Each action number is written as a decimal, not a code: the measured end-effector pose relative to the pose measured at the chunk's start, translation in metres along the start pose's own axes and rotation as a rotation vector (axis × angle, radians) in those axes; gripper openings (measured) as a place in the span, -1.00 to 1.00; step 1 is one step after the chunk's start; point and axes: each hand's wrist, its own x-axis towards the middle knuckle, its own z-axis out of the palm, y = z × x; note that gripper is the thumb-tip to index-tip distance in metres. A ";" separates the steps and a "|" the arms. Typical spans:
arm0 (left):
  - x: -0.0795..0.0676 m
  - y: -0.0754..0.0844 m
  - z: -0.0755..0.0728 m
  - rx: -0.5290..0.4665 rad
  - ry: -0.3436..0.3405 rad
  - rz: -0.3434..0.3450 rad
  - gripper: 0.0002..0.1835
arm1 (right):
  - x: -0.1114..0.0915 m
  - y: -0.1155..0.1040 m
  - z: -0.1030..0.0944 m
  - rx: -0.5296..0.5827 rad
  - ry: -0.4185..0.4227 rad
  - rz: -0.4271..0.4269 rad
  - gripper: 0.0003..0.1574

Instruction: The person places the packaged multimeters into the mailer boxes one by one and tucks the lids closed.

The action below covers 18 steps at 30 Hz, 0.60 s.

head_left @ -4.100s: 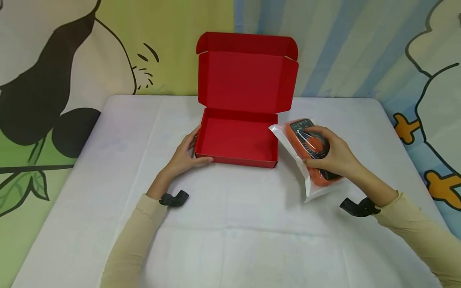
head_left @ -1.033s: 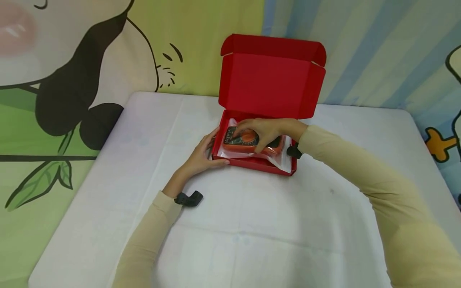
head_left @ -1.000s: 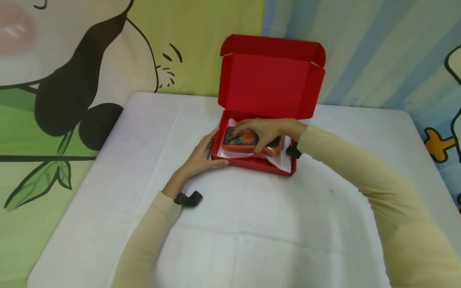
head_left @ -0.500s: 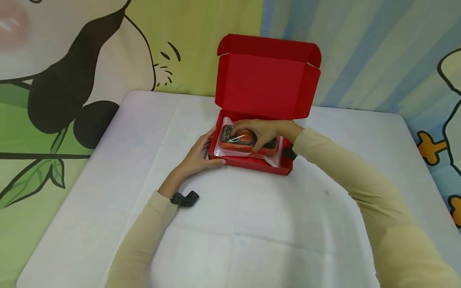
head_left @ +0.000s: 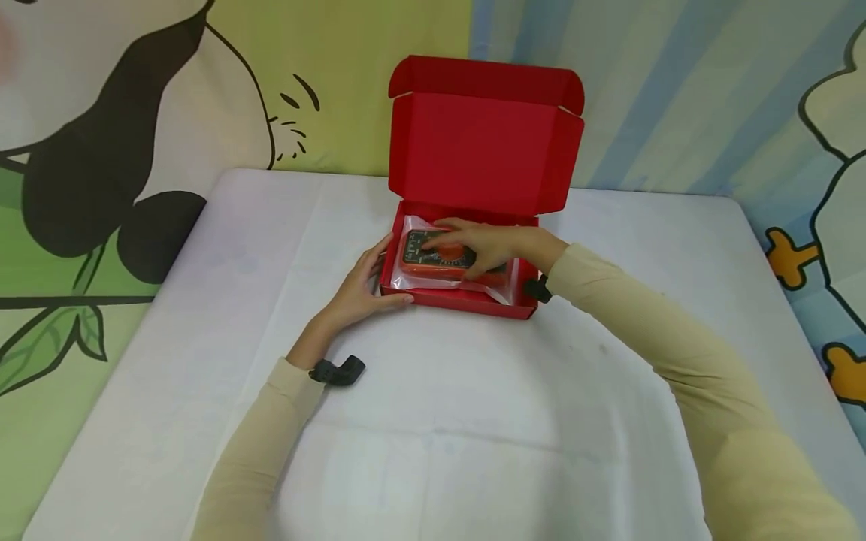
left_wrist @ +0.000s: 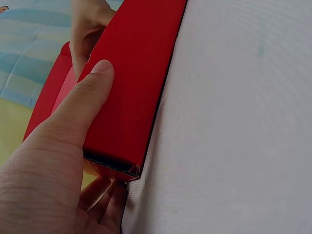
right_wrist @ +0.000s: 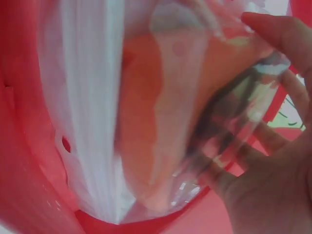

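Observation:
An orange and black multimeter in a clear plastic bag lies inside the open red cardboard box. My right hand spans it from above, thumb on the near edge and fingers across its face and far side. The right wrist view shows the thumb and several fingers around the bag, partly blurred. At the box's front left corner, my left hand grips with the thumb along the front wall and the fingers behind the left side. The meter's right end is partly hidden under my right hand.
The box's lid stands upright at the back, its side flaps folded out. A white-covered table carries the box near its far edge. Behind hangs a cartoon-printed cloth. Black cameras sit on both wrists.
The right hand has brought the bagged multimeter from the table at right into the box. The bag's near right corner has slid inside the front wall. Fingers have spread slightly; left hand keeps its place.

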 end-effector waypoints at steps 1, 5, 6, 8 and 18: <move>0.001 -0.005 0.001 -0.002 0.006 0.008 0.12 | -0.001 -0.001 0.000 -0.010 -0.007 0.007 0.06; -0.002 -0.006 -0.001 -0.008 0.008 0.015 0.12 | -0.004 -0.005 -0.001 0.000 -0.020 0.021 0.02; -0.003 -0.006 -0.001 -0.009 0.009 0.014 0.12 | -0.005 -0.006 -0.002 0.004 -0.018 0.026 -0.01; -0.003 -0.006 -0.002 -0.007 0.009 0.016 0.12 | -0.009 -0.008 -0.005 0.018 -0.012 0.037 -0.07; 0.002 0.001 -0.004 -0.031 -0.016 -0.003 0.09 | -0.041 -0.007 -0.019 0.093 0.072 0.051 -0.20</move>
